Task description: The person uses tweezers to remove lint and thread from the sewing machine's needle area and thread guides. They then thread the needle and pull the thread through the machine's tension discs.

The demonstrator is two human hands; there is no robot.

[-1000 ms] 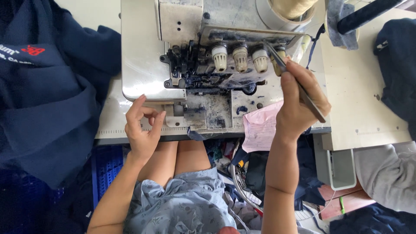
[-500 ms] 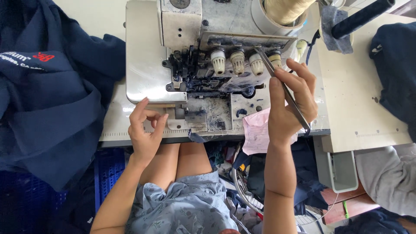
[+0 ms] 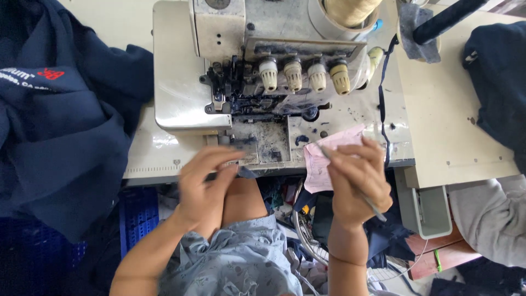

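Navy fabric (image 3: 60, 137), a large heap with a small printed patch, spills over the left edge of the pale surface (image 3: 455, 126) and hangs toward the floor; more dark cloth (image 3: 501, 82) lies at the right edge. An off-white overlock sewing machine (image 3: 181, 71) fills the middle of the surface toward the far edge, its four cream tension knobs (image 3: 304, 75) in a row across the front and a cone of yellowish thread (image 3: 350, 10) behind them. A blue plastic crate (image 3: 137, 211) sits below the front edge on the left, a grey bin (image 3: 433, 211) below it on the right. The person's light blue patterned garment (image 3: 241, 263) shows at the bottom of the frame. The left hand (image 3: 205, 186), blurred, is at the front edge just below the machine's needle plate, fingers curled inward with thumb and forefinger drawn together; whether they pinch anything cannot be told. The right hand (image 3: 359, 178) is closed around thin metal tweezers (image 3: 350, 181), held at the front edge right of the needle plate, the tips pointing up toward the machine and the other end jutting out past the wrist. A pink paper slip (image 3: 320, 161) hangs over the front edge just behind this hand
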